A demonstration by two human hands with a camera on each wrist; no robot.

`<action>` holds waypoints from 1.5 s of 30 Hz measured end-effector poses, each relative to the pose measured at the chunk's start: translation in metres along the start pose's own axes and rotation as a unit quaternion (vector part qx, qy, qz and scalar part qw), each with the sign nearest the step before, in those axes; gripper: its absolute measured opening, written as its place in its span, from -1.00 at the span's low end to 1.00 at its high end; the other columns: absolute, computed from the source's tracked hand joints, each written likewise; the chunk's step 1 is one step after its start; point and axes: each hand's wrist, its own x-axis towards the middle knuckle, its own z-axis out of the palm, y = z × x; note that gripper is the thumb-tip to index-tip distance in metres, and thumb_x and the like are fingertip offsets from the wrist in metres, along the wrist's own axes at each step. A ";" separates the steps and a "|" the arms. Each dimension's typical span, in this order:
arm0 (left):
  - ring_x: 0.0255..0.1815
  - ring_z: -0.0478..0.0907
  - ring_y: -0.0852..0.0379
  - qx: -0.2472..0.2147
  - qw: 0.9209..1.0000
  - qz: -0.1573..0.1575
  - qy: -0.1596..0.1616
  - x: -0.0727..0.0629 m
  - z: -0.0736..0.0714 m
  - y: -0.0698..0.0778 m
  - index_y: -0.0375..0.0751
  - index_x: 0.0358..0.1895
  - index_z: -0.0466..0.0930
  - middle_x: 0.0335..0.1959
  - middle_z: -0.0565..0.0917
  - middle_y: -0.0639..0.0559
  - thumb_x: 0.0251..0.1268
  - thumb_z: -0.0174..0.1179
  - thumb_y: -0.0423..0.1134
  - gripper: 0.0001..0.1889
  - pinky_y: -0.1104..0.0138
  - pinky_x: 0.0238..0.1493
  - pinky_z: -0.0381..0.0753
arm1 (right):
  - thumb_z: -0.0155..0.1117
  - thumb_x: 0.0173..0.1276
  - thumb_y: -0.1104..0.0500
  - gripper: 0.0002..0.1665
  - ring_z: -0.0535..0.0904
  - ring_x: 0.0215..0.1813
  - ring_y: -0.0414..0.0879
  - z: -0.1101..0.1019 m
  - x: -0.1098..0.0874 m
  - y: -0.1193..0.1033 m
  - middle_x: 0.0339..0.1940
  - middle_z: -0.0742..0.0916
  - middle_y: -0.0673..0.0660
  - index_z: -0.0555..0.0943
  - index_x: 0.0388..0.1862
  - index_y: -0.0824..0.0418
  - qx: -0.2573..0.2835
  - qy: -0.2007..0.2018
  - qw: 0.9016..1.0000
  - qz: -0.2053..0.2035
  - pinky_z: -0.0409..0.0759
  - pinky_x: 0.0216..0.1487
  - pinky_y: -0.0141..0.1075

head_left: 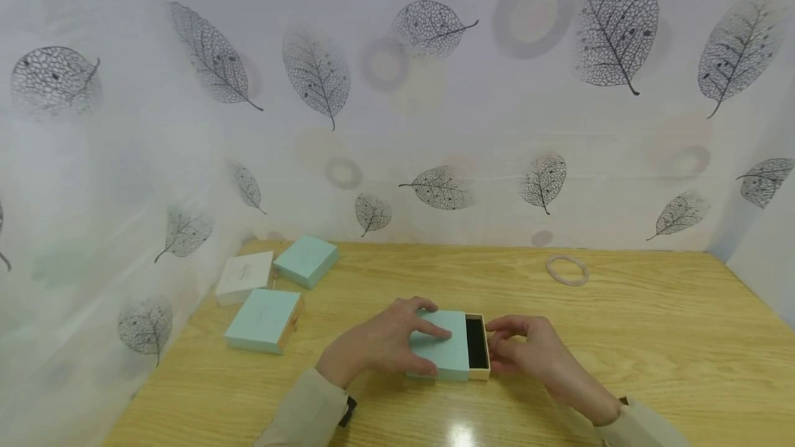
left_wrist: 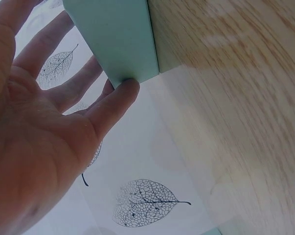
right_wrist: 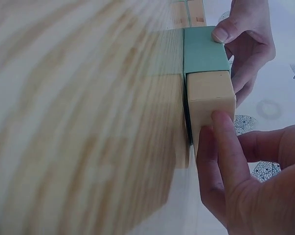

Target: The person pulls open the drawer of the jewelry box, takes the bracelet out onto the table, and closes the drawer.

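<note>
A mint-green drawer box (head_left: 456,347) lies flat on the table, its tan inner drawer (head_left: 479,373) partly out on the right and showing a black lining. My left hand (head_left: 388,336) grips the outer sleeve, thumb along the near side, one finger stretched across the lid. In the left wrist view the thumb presses the corner of the sleeve (left_wrist: 118,44). At the drawer's outer end is my right hand (head_left: 534,350), with thumb and fingers bent together against it. Its fingertips meet the tan end face (right_wrist: 211,103) in the right wrist view; what lies between them is hidden.
At the left of the wooden table (head_left: 621,336) are a white box (head_left: 243,276), a mint box (head_left: 306,259) behind and another mint box (head_left: 263,319) in front. A pale ring-shaped bangle (head_left: 567,270) lies at the back right. Leaf-patterned sheeting (head_left: 435,123) borders the table.
</note>
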 end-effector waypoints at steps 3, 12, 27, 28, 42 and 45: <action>0.50 0.31 -0.02 0.001 1.000 0.002 0.001 0.000 0.000 0.000 0.38 0.28 0.62 0.52 0.36 0.11 0.16 0.46 0.13 -0.44 0.07 0.49 0.42 | 0.18 0.42 0.40 -0.54 0.75 -0.21 -0.07 0.000 0.000 0.000 -0.11 0.62 0.21 0.50 0.26 0.57 0.002 -0.001 1.000 0.001 0.80 -0.15 -0.23; 0.48 0.32 -0.01 0.003 1.000 0.003 0.002 0.001 0.000 -0.001 0.37 0.29 0.62 0.51 0.37 0.12 0.16 0.46 0.13 -0.44 0.08 0.47 0.44 | 0.19 0.42 0.40 -0.54 0.75 -0.21 -0.07 0.001 0.002 -0.002 -0.13 0.62 0.20 0.50 0.26 0.57 0.002 -0.008 1.000 -0.001 0.80 -0.16 -0.24; 0.48 0.32 0.01 -0.008 1.000 0.002 0.001 0.000 -0.001 0.000 0.37 0.26 0.64 0.49 0.38 0.13 0.16 0.47 0.12 -0.46 0.10 0.46 0.45 | 0.19 0.46 0.37 -0.57 0.77 -0.22 -0.06 0.004 0.003 -0.002 -0.11 0.63 0.23 0.51 0.25 0.55 0.004 -0.015 1.000 0.002 0.80 -0.15 -0.23; 0.48 0.32 0.02 -0.008 1.000 0.002 0.001 0.000 -0.001 0.000 0.37 0.26 0.64 0.50 0.38 0.13 0.16 0.47 0.12 -0.46 0.10 0.46 0.45 | 0.19 0.46 0.37 -0.57 0.77 -0.22 -0.06 0.005 0.003 -0.003 -0.11 0.63 0.23 0.51 0.25 0.55 0.003 -0.015 1.000 0.002 0.80 -0.15 -0.23; 0.48 0.32 0.02 -0.013 1.000 -0.002 -0.001 0.000 0.000 -0.001 0.39 0.27 0.63 0.50 0.37 0.14 0.16 0.47 0.13 -0.46 0.09 0.46 0.46 | 0.21 0.46 0.36 -0.57 0.77 -0.22 -0.06 0.009 0.004 -0.005 -0.12 0.62 0.23 0.51 0.23 0.56 0.005 -0.022 1.000 -0.007 0.80 -0.15 -0.22; 0.48 0.31 0.03 -0.015 1.000 -0.003 0.000 0.000 0.000 -0.001 0.39 0.27 0.63 0.50 0.37 0.14 0.16 0.47 0.13 -0.45 0.10 0.46 0.46 | 0.22 0.45 0.35 -0.57 0.77 -0.22 -0.06 0.010 0.003 -0.006 -0.12 0.62 0.23 0.51 0.23 0.57 0.006 -0.024 1.000 -0.010 0.80 -0.14 -0.21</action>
